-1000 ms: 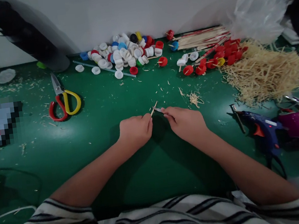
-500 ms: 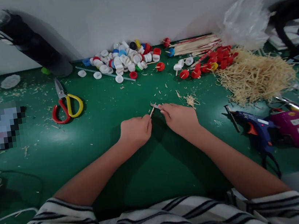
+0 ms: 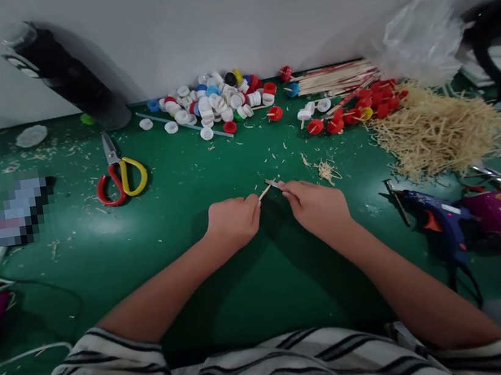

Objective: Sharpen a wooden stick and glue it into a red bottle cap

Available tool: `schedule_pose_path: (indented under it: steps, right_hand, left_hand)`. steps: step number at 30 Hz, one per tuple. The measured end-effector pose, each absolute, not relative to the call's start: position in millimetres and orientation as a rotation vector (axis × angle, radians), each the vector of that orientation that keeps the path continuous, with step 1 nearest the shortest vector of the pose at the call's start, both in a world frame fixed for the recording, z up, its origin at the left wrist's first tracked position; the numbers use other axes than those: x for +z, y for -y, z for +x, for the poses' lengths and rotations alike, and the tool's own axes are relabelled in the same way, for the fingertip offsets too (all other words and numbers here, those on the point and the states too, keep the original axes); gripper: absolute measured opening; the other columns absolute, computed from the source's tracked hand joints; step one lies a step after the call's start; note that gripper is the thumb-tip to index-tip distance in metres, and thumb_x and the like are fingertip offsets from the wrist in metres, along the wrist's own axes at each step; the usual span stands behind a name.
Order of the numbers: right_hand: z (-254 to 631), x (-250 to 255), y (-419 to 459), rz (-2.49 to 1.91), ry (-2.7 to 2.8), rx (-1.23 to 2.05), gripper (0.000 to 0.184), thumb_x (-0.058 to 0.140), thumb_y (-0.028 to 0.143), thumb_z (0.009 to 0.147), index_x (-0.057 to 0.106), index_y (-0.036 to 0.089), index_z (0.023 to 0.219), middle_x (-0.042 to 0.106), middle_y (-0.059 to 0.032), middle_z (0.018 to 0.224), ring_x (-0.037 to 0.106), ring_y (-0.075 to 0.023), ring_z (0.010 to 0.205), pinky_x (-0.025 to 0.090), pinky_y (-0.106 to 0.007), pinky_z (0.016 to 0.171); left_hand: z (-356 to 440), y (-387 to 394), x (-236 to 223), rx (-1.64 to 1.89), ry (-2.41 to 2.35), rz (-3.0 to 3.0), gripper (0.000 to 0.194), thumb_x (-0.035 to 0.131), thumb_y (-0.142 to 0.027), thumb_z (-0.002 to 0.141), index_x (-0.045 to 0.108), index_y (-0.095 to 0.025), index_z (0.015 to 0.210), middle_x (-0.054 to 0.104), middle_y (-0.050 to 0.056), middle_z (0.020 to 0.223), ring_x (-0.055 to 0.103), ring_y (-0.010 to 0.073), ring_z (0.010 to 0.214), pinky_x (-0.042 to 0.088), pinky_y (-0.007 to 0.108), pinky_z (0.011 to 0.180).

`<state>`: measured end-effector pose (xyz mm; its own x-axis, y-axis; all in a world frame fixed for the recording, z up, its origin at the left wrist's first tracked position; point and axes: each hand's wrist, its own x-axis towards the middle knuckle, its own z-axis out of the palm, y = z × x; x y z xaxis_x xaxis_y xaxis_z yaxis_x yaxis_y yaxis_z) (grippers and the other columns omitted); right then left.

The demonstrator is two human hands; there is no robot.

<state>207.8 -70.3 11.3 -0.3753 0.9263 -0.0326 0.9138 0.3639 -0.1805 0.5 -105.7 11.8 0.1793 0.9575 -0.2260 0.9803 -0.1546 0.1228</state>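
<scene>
Left of the wood-shavings pile (image 3: 439,129), the left hand (image 3: 235,222) grips a thin stick (image 3: 265,192); the right hand (image 3: 320,205) pinches a blade (image 3: 272,183).

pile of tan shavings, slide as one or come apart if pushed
The pile of shavings would probably come apart, since thin strands lie loose and jut out at its edges. It looks light for its size, being a heap of slender pieces, and would likely squash under a grip.

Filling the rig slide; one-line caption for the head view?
Left hand pinches a thin stick, right hand a small blade, on a green tabletop.
</scene>
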Motion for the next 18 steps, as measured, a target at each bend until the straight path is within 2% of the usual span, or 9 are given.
schedule_pose_path:
  steps: [10,18]
  right_hand:
    - [210.4,10.7,75.5,-1.680,2.518,0.321,0.044,0.042,0.034,0.111,0.076,0.031,0.138,0.082,-0.0053,0.117,0.069,-0.0182,0.077,0.031,-0.031,0.056]
    - [214.0,13.7,79.8,-1.726,2.506,0.283,0.041,0.044,0.034,0.111,0.077,0.030,0.134,0.083,-0.0047,0.119,0.071,-0.0186,0.078,0.027,-0.031,0.055]
  left_hand:
    - [0.4,106.7,10.4,-0.111,-1.868,2.229,0.051,0.027,-0.042,0.111,0.073,-0.022,0.107,0.076,0.010,0.089,0.069,0.0233,0.079,0.024,0.032,0.060]
    - [0.1,106.3,11.0,-0.117,-1.862,2.222,0.052,0.026,-0.043,0.111,0.072,-0.022,0.106,0.075,0.010,0.087,0.068,0.0232,0.077,0.023,0.032,0.059]
